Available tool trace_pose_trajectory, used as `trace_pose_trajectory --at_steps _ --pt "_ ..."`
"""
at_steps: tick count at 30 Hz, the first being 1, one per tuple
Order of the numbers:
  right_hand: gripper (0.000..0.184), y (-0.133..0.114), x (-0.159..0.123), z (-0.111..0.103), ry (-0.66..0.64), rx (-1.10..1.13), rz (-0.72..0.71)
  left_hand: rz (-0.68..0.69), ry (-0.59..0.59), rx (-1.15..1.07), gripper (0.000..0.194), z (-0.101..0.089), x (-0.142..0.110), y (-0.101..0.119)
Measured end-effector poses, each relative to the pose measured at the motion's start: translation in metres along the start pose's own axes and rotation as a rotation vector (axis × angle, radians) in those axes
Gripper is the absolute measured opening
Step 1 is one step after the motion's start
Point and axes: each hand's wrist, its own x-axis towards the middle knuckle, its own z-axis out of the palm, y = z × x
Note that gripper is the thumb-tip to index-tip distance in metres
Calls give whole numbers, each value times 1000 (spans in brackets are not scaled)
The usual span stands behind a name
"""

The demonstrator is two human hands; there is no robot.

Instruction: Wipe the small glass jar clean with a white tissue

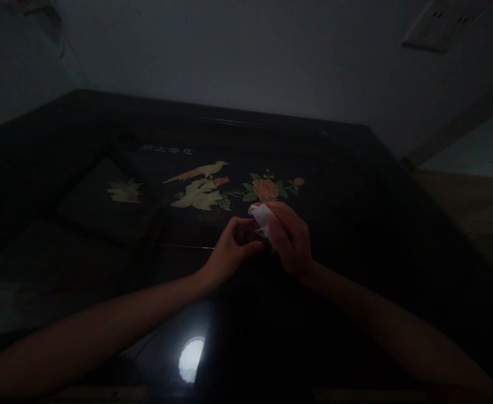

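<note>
Crumpled white tissue, creased, is pinched by the right hand; what the curved left hand grasps, I cannot tell.

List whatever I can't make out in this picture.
All in the head view:
Left hand: shadow and the right hand obscure what, if anything, its grip holds.
White sheet: partly covered by the right hand's fingers; paper or cloth unclear.
Lettering: small, its first character blurred.
Black table: cut off by the picture's left edge.
</note>
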Motion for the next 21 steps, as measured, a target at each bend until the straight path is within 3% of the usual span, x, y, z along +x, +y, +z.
trace_pose_trajectory --at_steps 4,8,10,16,21 --pt "33 8 0 7 157 278 406 -33 -11 -64 44 -1 -1 -3" --pt "35 11 -3 8 186 295 503 -62 -44 -128 44 -2 -1 -6" --pt "33 8 -3 6 160 244 426 -73 -49 -130 47 -2 -1 -6" --pt "31 -2 0 -3 -86 -253 -186 -60 -18 -125 49 -4 2 -10" --pt "32 1 2 -5 -154 -417 -368 -54 9 -96 45 -5 4 -16"
